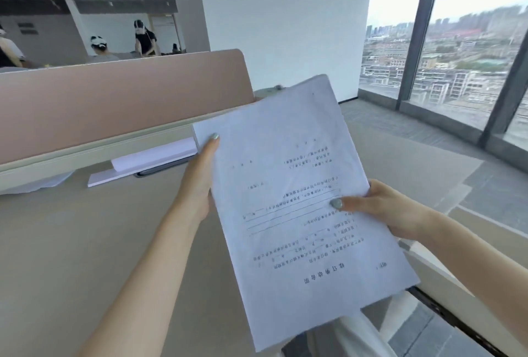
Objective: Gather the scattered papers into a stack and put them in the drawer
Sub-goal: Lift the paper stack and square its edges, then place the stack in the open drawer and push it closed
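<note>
A stack of white printed papers (297,185) is held up in the air above the right end of the beige desk (71,256), tilted, with its text upside down to me. My left hand (200,179) grips its left edge, thumb on top near the upper corner. My right hand (380,208) grips the right edge, thumb pressed on the top sheet. More white papers (143,166) lie on the desk by the partition, and another sheet (43,184) sits at the far left. No drawer is in view.
A pink-brown partition (114,99) runs along the desk's far edge. A dark flat object (160,169) lies under the desk papers. A white pillar (285,14) stands behind, and windows (457,42) line the right side. Several people (143,39) stand in the background.
</note>
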